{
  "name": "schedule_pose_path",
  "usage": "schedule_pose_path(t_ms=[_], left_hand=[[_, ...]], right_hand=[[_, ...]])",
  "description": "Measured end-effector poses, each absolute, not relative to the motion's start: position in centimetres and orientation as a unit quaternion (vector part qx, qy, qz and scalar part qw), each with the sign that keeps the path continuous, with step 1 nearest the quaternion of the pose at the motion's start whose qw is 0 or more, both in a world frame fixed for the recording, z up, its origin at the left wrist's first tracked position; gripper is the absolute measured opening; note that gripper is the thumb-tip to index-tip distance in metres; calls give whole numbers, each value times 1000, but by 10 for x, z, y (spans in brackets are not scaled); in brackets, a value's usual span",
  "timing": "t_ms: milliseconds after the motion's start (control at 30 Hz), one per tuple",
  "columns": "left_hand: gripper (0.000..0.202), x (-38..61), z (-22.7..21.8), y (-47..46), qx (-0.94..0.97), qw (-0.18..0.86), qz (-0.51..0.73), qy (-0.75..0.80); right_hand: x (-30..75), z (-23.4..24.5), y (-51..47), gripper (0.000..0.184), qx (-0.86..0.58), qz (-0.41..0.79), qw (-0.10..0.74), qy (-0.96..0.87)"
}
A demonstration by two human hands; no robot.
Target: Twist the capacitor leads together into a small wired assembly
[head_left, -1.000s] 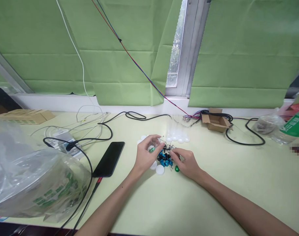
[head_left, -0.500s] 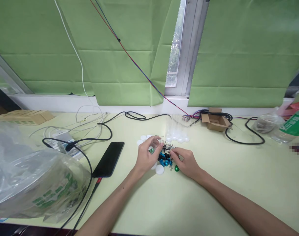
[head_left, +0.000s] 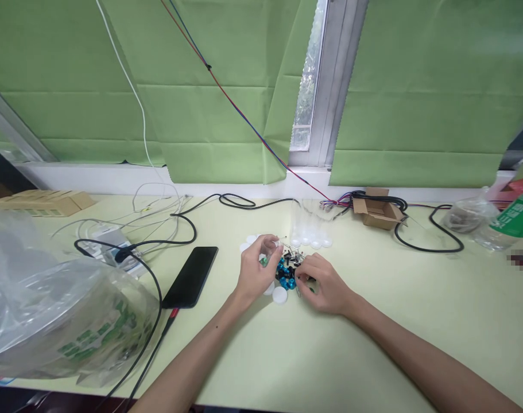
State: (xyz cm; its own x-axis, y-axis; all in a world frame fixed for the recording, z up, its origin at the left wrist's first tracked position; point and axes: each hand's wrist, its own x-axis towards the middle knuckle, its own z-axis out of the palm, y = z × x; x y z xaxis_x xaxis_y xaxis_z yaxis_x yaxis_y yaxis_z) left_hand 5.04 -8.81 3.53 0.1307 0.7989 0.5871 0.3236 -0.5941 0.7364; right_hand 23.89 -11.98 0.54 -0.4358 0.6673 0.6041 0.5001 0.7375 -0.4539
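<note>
A small heap of blue and black electronic parts with wire legs (head_left: 286, 273) lies mid-table between both hands. My left hand (head_left: 256, 271) is curled at the heap's left side, its fingers closed round a small clear tube with something green inside (head_left: 266, 257). My right hand (head_left: 322, 283) rests on the table at the heap's right side, fingertips pinched down among the parts; what they grip is too small to name. White round caps (head_left: 279, 295) lie beside and behind the heap.
A row of clear tubes (head_left: 309, 229) stands behind the heap. A black phone (head_left: 190, 276) lies left, with black cables (head_left: 153, 269) and a plastic bag (head_left: 50, 310). A small open carton (head_left: 376, 211) and a bottle (head_left: 508, 223) sit at the back right.
My right hand has slid left and down over the green part by the heap, fingers curling tighter. My left hand has barely moved.
</note>
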Motion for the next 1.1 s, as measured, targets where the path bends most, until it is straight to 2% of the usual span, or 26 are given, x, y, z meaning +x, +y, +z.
schedule_pose_path(t_ms=[167, 500, 767, 1100], left_hand=[[18, 51, 36, -88, 704, 230, 534, 408], [19, 52, 37, -90, 698, 234, 534, 415], [19, 52, 37, -89, 699, 234, 537, 410], [20, 52, 37, -89, 706, 227, 535, 406]], right_hand=[[241, 13, -121, 4, -343, 54, 335, -876], [246, 23, -121, 6, -342, 16, 232, -911], [258, 23, -114, 10, -372, 22, 223, -901], [263, 23, -108, 5, -383, -9, 216, -898]])
